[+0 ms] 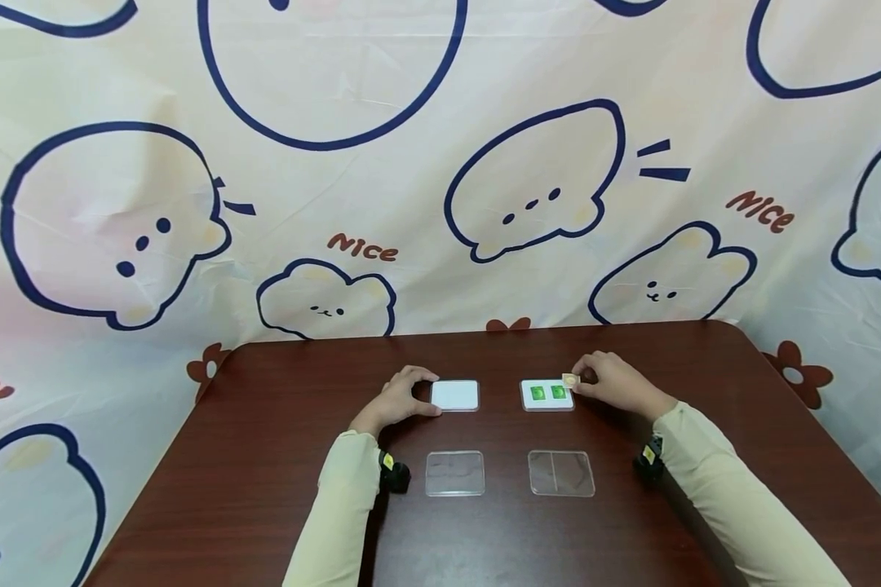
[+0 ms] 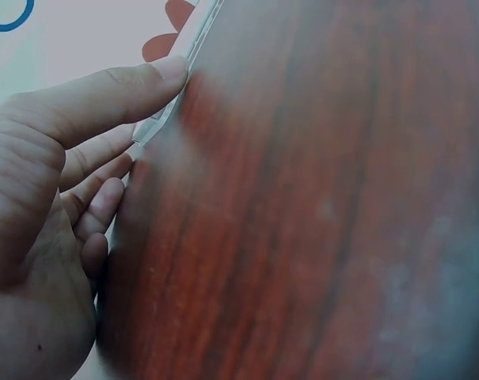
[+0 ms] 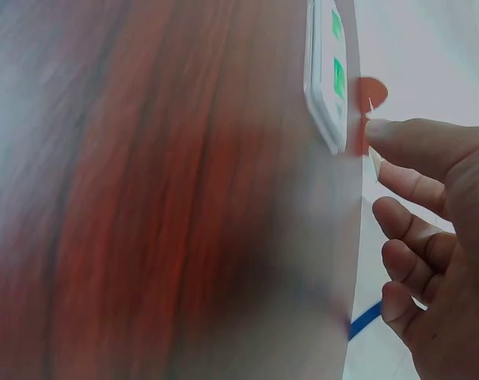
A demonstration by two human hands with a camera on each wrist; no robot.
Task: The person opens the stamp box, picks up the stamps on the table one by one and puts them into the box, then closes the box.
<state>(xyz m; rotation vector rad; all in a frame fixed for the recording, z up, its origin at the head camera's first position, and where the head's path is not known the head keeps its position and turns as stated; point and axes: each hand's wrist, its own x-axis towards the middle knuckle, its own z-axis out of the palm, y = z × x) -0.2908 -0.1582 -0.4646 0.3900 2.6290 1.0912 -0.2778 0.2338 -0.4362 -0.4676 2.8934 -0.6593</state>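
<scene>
In the head view my left hand (image 1: 399, 399) holds a plain white flat rectangular box (image 1: 455, 395) at its left end, with the thumb at the near corner and a finger at the far one. The left wrist view shows the thumb against the box's edge (image 2: 198, 36). To the right lies a second white flat box (image 1: 548, 405) bearing two small green squares (image 1: 537, 393). My right hand (image 1: 620, 383) pinches a small cream square piece (image 1: 570, 381), which overlaps that box's far right corner. In the right wrist view this piece appears mostly edge-on between thumb and index finger.
Nearer on the brown table (image 1: 264, 489) lie two clear rectangular plastic covers, one on the left (image 1: 455, 494) and one on the right (image 1: 562, 494). A cloth (image 1: 426, 196) with cartoon drawings hangs behind the table and along its sides.
</scene>
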